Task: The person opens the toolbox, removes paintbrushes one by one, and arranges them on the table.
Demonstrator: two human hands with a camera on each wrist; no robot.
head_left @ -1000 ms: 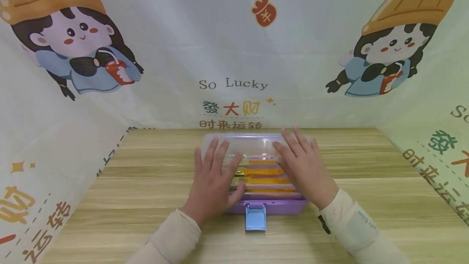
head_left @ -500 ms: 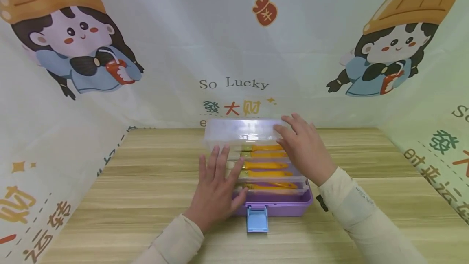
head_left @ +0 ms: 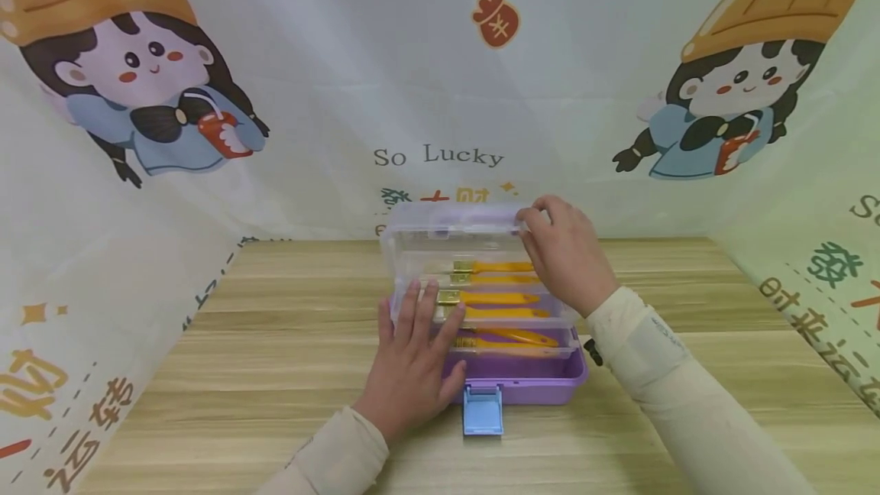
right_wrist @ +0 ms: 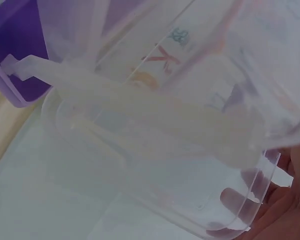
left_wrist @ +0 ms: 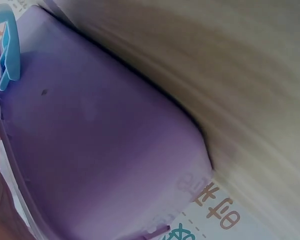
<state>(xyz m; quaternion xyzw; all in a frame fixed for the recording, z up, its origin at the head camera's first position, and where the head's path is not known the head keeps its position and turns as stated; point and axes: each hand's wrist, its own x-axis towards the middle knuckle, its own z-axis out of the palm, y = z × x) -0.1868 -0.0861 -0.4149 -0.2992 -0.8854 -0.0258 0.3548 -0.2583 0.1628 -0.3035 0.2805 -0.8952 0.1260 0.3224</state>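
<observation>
A purple plastic box (head_left: 525,393) stands mid-table with its light blue latch (head_left: 483,412) hanging down in front. Its clear lid (head_left: 450,217) is tilted up, and my right hand (head_left: 571,254) grips the right part of its edge. In the right wrist view, fingers (right_wrist: 235,202) curl behind the clear plastic. My left hand (head_left: 411,369) rests over the box's left end, fingers extended. Stepped translucent trays (head_left: 565,353) have risen over the base, holding several paintbrushes (head_left: 505,299) with yellow handles. The left hand hides their left ends. The left wrist view shows mainly the box's purple side (left_wrist: 100,130).
The wood-grain table (head_left: 275,327) extends on both sides of the box. A printed white cloth (head_left: 330,98) with cartoon figures and lettering hangs behind and along both sides. In the right wrist view, a whitish hinge arm (right_wrist: 140,107) links to the purple base.
My right hand has moved up, lifting the lid. The trays have spread out in steps, uncovering more paintbrushes and the purple base. The left hand has stayed at the left end, shifting slightly.
</observation>
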